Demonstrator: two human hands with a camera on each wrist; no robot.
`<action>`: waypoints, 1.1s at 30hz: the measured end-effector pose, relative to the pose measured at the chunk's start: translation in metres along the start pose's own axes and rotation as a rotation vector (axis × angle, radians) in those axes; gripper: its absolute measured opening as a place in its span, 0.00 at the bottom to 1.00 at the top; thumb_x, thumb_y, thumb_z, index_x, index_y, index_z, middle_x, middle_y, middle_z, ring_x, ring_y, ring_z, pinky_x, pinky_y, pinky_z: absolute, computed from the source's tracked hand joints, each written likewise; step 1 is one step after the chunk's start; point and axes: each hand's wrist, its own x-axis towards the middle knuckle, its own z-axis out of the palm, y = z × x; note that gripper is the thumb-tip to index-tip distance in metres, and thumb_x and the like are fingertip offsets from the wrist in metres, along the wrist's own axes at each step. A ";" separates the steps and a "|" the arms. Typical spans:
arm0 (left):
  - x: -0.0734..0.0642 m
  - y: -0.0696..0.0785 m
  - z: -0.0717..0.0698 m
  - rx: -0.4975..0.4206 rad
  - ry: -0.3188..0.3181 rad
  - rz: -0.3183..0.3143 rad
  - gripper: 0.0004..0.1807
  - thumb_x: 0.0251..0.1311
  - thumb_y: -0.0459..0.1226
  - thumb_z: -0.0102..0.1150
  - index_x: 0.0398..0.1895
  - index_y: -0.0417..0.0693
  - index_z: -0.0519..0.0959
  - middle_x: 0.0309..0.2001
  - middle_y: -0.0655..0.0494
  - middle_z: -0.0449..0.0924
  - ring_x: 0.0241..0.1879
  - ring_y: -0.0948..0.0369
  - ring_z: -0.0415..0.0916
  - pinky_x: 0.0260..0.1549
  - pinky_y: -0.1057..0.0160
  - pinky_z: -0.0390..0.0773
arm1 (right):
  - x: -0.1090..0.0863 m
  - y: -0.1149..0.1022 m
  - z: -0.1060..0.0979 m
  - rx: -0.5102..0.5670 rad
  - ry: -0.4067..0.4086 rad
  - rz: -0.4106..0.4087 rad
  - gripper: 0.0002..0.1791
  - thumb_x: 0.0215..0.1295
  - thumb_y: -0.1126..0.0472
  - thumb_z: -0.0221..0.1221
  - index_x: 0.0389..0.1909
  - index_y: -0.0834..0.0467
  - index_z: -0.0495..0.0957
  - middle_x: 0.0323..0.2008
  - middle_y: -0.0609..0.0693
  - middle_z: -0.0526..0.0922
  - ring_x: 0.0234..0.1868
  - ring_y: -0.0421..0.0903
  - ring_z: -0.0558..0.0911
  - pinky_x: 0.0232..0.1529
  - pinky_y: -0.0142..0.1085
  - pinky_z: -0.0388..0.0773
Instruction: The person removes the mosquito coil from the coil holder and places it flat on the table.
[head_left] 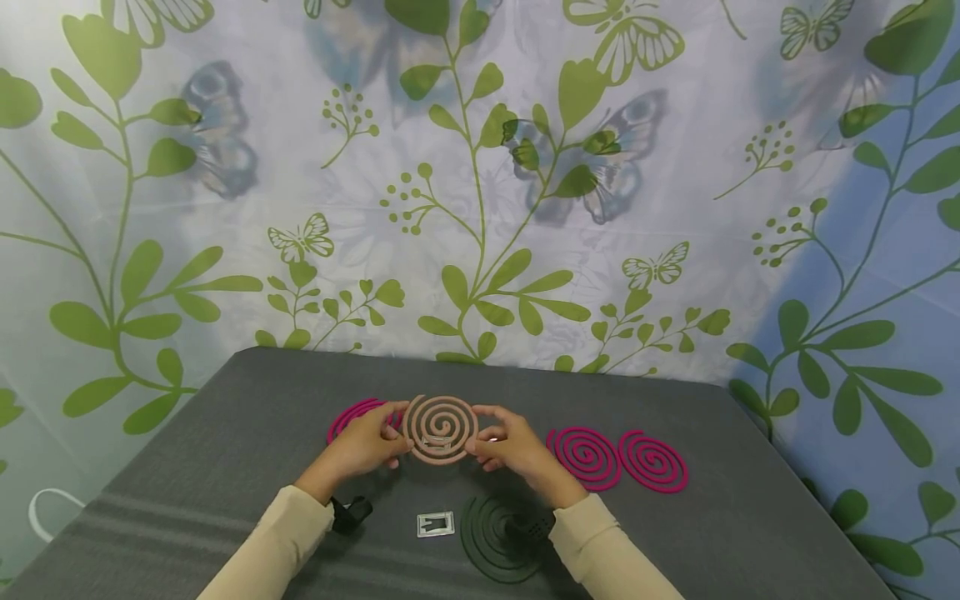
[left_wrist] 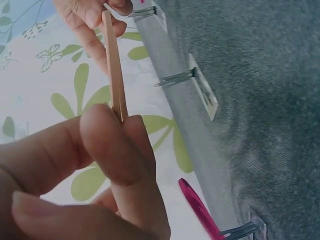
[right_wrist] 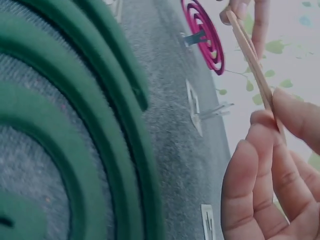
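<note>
A tan mosquito coil (head_left: 441, 429) is held up off the table, facing the head camera and seen edge-on in both wrist views. My left hand (head_left: 366, 442) pinches its left rim between thumb and fingers. At the opposite rim, my right hand (head_left: 519, 450) pinches it the same way. Through the coil's lower rings shows part of a pale metal stand. In the right wrist view a stand (right_wrist: 194, 107) with a raised prong is below and beside the coil. A pink mosquito coil (head_left: 348, 417), partly hidden, sits behind my left hand.
Two pink coils (head_left: 585, 458) (head_left: 654, 462) stand to the right. A dark green coil (head_left: 480, 542) lies at the front, partly behind my right wrist, beside a flat metal stand (head_left: 436, 524). A patterned curtain (head_left: 480, 208) hangs behind the grey table (head_left: 247, 433).
</note>
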 end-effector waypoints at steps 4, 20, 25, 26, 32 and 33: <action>0.000 0.002 -0.004 -0.051 -0.037 0.031 0.38 0.72 0.31 0.67 0.80 0.29 0.63 0.34 0.44 0.86 0.25 0.55 0.81 0.29 0.58 0.77 | -0.003 -0.001 -0.007 0.057 -0.038 0.001 0.42 0.70 0.70 0.70 0.80 0.70 0.61 0.41 0.49 0.90 0.37 0.43 0.86 0.37 0.33 0.84; -0.005 0.016 -0.008 -0.144 -0.128 0.085 0.38 0.74 0.31 0.66 0.82 0.30 0.61 0.35 0.46 0.87 0.27 0.54 0.80 0.38 0.54 0.81 | -0.017 -0.004 -0.022 0.051 -0.079 -0.044 0.47 0.68 0.66 0.73 0.83 0.65 0.60 0.38 0.44 0.90 0.40 0.42 0.87 0.41 0.36 0.84; -0.008 0.022 -0.006 -0.164 -0.155 0.115 0.38 0.75 0.31 0.64 0.82 0.30 0.60 0.34 0.52 0.88 0.28 0.50 0.81 0.39 0.53 0.80 | -0.025 -0.007 -0.026 0.036 -0.075 -0.064 0.47 0.68 0.65 0.73 0.83 0.65 0.59 0.38 0.43 0.90 0.40 0.43 0.87 0.41 0.37 0.85; -0.009 0.023 -0.005 -0.167 -0.159 0.120 0.38 0.75 0.31 0.64 0.82 0.30 0.59 0.35 0.51 0.88 0.28 0.49 0.81 0.39 0.53 0.80 | -0.026 -0.007 -0.027 0.036 -0.077 -0.070 0.47 0.68 0.65 0.73 0.83 0.66 0.59 0.38 0.44 0.90 0.40 0.43 0.87 0.41 0.38 0.85; -0.012 0.029 0.000 -0.193 -0.185 0.141 0.39 0.75 0.30 0.62 0.83 0.30 0.57 0.35 0.49 0.90 0.26 0.52 0.82 0.39 0.53 0.82 | -0.035 -0.007 -0.033 0.035 -0.083 -0.085 0.48 0.68 0.65 0.73 0.82 0.68 0.57 0.37 0.44 0.89 0.40 0.42 0.87 0.41 0.38 0.84; -0.013 0.031 0.001 -0.199 -0.189 0.143 0.39 0.75 0.30 0.62 0.83 0.30 0.57 0.35 0.50 0.90 0.25 0.53 0.82 0.39 0.53 0.82 | -0.037 -0.007 -0.034 0.035 -0.084 -0.086 0.48 0.68 0.65 0.73 0.82 0.68 0.57 0.37 0.44 0.89 0.39 0.42 0.87 0.41 0.37 0.84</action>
